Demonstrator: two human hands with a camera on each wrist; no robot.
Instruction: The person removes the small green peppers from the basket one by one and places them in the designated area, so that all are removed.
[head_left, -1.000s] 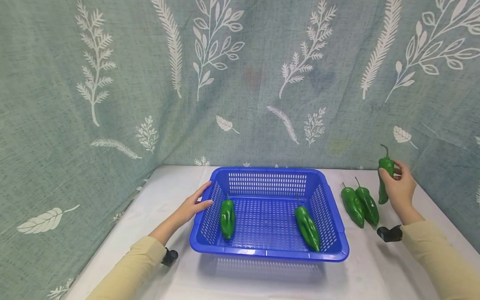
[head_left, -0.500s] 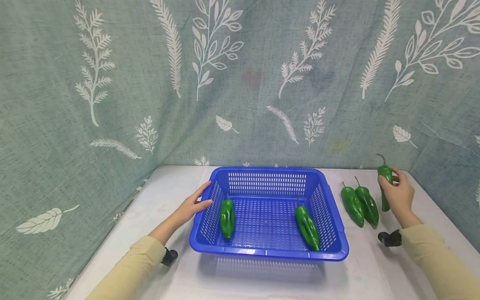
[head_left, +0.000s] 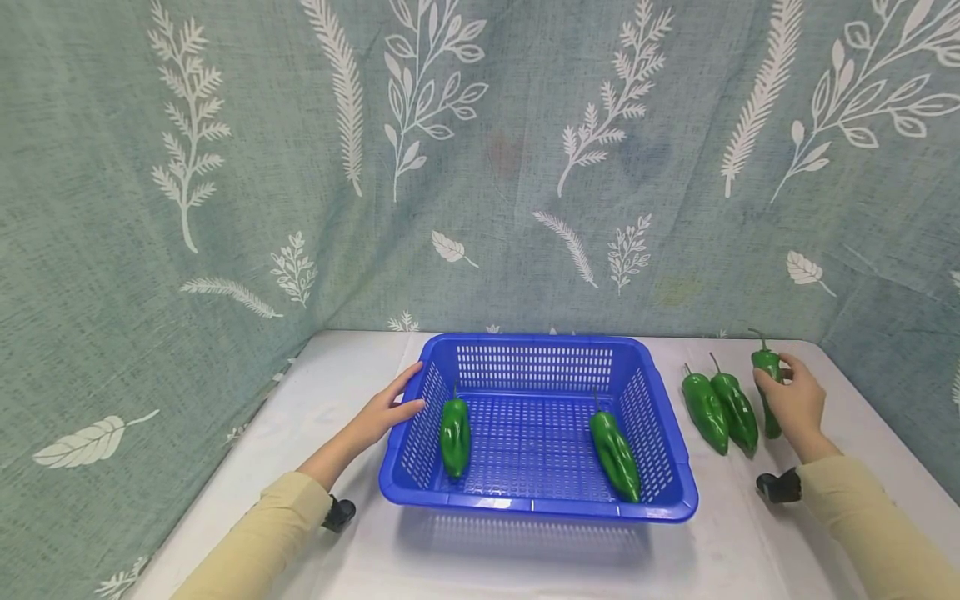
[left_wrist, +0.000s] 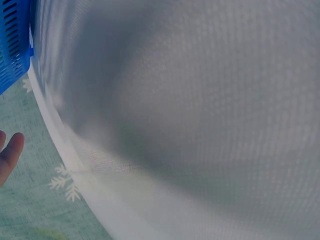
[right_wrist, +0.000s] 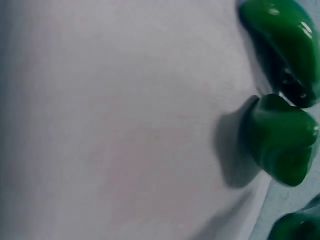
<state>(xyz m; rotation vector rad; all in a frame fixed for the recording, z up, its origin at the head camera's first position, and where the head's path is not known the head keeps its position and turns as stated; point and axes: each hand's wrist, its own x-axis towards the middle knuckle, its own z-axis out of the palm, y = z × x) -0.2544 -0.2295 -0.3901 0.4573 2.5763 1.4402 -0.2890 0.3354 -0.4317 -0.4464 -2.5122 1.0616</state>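
My right hand (head_left: 799, 402) grips a long green pepper (head_left: 765, 362) between thumb and fingers at the table's right side, its stem pointing up and away. Just left of it, two more green peppers (head_left: 703, 408) lie side by side. My left hand (head_left: 380, 416) rests on the left rim of a blue plastic basket (head_left: 532, 505), fingers extended. Inside the basket lie one green pepper (head_left: 454, 437) at the left and another (head_left: 615, 457) at the right. The right wrist view shows several peppers (right_wrist: 282, 137) closely, but no fingers.
A white cloth covers the table (head_left: 330, 575). Behind and at both sides hangs a green curtain (head_left: 495, 250) with white leaf prints. A black wrist camera (head_left: 340, 514) sits below the left hand, and another camera (head_left: 778, 486) below the right.
My right hand has lowered the pepper toward the table, beside the two lying there, and nearer to me. My left hand and the basket have stayed put.
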